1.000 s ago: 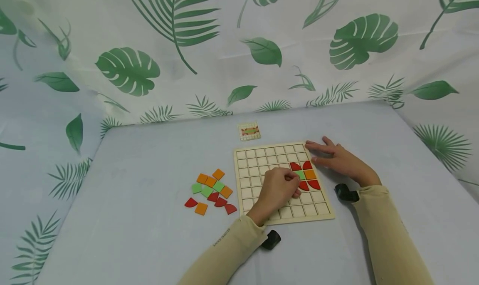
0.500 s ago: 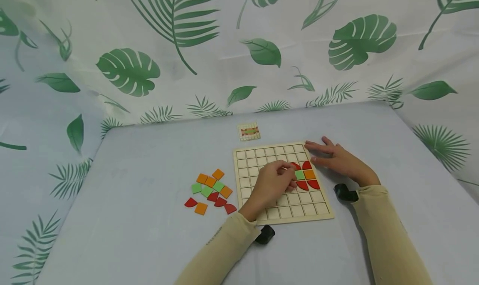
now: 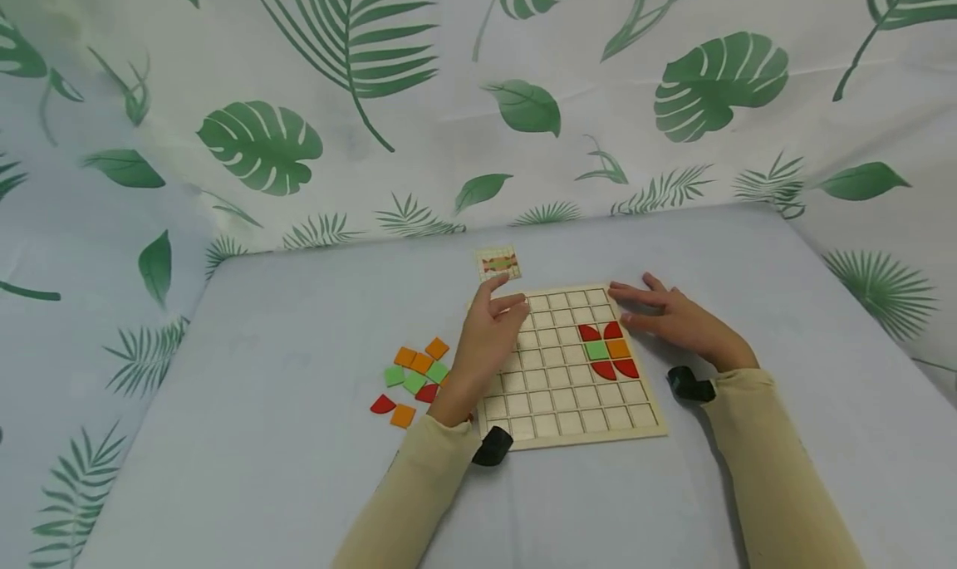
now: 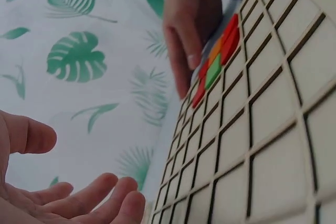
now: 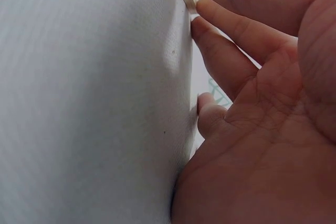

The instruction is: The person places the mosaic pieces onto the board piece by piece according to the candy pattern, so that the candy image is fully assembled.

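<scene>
A wooden grid board [image 3: 549,386] lies on the table. Near its right edge, red quarter-round tiles [image 3: 625,369] surround a green square tile [image 3: 596,350] and an orange square tile [image 3: 618,348]. My left hand [image 3: 488,340] hovers over the board's left side, fingers loosely spread and holding nothing; the left wrist view shows its palm and fingers [image 4: 100,200] bare. My right hand [image 3: 684,324] rests on the table at the board's right edge, its fingertips at the frame of the board. In the right wrist view its fingers [image 5: 231,61] are extended.
Loose orange square tiles [image 3: 402,416], green square tiles [image 3: 393,375] and red quarter-round tiles [image 3: 383,404] lie left of the board, some hidden behind the left wrist. A small pattern card [image 3: 488,254] lies beyond the board. A leaf-print cloth [image 3: 419,162] hangs behind the table.
My left hand has moved left and away from the placed tiles, its fingers loosening from a pinched pose. The placed tiles now show in full. My right hand stays put.
</scene>
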`<state>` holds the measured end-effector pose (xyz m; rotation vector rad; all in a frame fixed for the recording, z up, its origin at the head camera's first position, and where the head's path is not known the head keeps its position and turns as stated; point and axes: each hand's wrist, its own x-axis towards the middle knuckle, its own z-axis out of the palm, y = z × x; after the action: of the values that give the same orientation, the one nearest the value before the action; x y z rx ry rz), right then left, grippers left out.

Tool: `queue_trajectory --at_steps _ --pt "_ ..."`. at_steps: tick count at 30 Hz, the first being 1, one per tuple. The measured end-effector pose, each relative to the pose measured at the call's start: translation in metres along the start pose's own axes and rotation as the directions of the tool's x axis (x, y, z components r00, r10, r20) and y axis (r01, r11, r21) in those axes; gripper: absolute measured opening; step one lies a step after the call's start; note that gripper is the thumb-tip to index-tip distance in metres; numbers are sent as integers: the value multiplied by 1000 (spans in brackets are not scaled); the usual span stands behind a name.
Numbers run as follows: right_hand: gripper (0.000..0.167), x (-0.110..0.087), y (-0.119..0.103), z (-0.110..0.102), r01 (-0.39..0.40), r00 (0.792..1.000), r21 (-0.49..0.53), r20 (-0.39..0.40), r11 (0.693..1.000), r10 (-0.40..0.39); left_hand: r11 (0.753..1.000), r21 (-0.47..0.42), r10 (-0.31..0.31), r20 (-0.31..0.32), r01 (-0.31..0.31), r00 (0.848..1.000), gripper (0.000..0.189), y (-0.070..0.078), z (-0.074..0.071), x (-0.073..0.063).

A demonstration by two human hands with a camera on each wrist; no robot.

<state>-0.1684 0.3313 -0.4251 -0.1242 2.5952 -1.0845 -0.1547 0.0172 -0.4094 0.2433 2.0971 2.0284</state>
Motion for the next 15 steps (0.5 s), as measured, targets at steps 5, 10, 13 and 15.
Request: queue_trajectory --at_steps 5,10,13,15 --pt "64 0 -1 0 20 1000 -9 -4 1000 -20 1000 12 27 -29 -26 999 52 5 -28 -4" --pt "64 0 -2 -1 36 999 -4 -4 999 -36 994 100 61 -86 -53 994 47 7 -62 -8" --pt "64 0 -2 -1 35 999 1 0 999 -35 985 170 60 -138 -36 989 46 6 -81 -11" --pt "65 0 -1 0 32 999 1 1 999 -32 980 198 45 -170 -10 984 46 4 -93 -12"
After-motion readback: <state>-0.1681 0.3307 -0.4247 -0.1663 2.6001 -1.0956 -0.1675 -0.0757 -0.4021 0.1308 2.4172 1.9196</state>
